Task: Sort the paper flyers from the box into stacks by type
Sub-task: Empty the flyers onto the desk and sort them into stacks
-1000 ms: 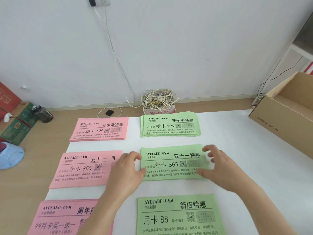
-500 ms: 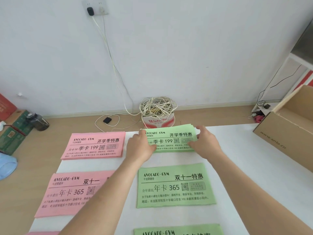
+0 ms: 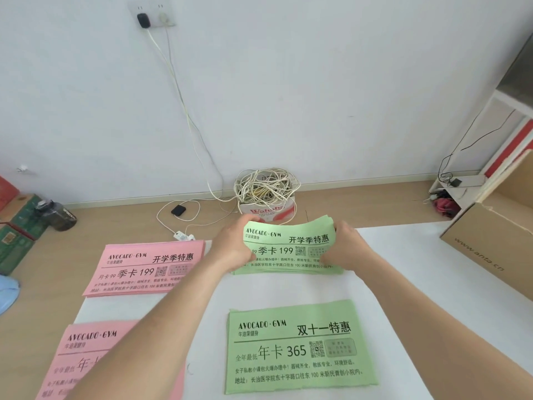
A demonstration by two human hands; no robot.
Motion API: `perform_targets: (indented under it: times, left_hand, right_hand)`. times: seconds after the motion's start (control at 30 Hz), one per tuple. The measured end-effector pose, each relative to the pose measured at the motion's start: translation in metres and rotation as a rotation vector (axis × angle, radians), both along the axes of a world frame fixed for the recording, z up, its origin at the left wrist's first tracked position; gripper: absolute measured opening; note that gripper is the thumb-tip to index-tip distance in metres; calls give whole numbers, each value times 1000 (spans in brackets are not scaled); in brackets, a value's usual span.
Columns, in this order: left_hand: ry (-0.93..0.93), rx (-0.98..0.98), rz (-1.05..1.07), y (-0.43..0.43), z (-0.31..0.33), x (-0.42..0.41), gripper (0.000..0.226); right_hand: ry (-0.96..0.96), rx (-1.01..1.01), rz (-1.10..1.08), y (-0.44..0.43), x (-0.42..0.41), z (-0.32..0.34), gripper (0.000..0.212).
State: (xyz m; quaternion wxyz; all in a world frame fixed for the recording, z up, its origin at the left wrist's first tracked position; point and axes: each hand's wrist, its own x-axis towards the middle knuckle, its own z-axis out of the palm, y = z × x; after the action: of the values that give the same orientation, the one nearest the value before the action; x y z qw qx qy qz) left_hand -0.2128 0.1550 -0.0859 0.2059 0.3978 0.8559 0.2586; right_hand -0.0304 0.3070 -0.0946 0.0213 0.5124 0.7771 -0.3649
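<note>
My left grip [image 3: 233, 249] and right grip [image 3: 349, 251] each clasp a short end of the green stack [image 3: 288, 243], its long axis running straight between them, far edge lifted, near edge on the table [image 3: 403, 272].

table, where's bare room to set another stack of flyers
Widest bare patch: white table right of the far green stack and near green stack, up to the cardboard box. A narrow strip lies between those stacks. Left is crowded: far pink stack, near pink stack under the left arm.
</note>
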Motion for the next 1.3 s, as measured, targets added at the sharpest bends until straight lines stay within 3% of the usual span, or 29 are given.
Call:
perform_targets:
  times: [0.13, 0.23, 0.33, 0.43, 0.53, 0.73, 0.87, 1.03, 1.3]
  left_hand:
    - [48, 330, 38, -6, -2, 14, 73]
    - [-138, 588, 176, -12, 12, 17, 84]
    - [-339, 780, 188, -22, 19, 20, 85]
    - [-387, 718, 199, -28, 11, 32, 75]
    - [-282, 673, 231, -29, 8, 42, 67]
    - [-57, 700, 147, -29, 11, 47, 69]
    - [-42, 654, 89, -33, 3, 39, 62]
    - [-125, 687, 199, -32, 7, 36, 53]
    - [-78, 566, 145, -35, -2, 34, 48]
  right_hand:
    - [389, -116, -193, -5, 4, 9, 31]
    - [641, -36, -192, -11, 11, 24, 35]
    - [691, 135, -106, -20, 19, 28, 50]
    - [722, 212, -29, -34, 23, 17, 78]
    - [783, 328, 12, -45, 24, 4, 86]
    - [767, 600, 66, -51, 25, -6, 60]
    - [714, 493, 115, -54, 30, -9, 55]
    - [733, 539, 138, -49, 28, -3, 53]
    - [585, 479, 182, -49, 33, -8, 42]
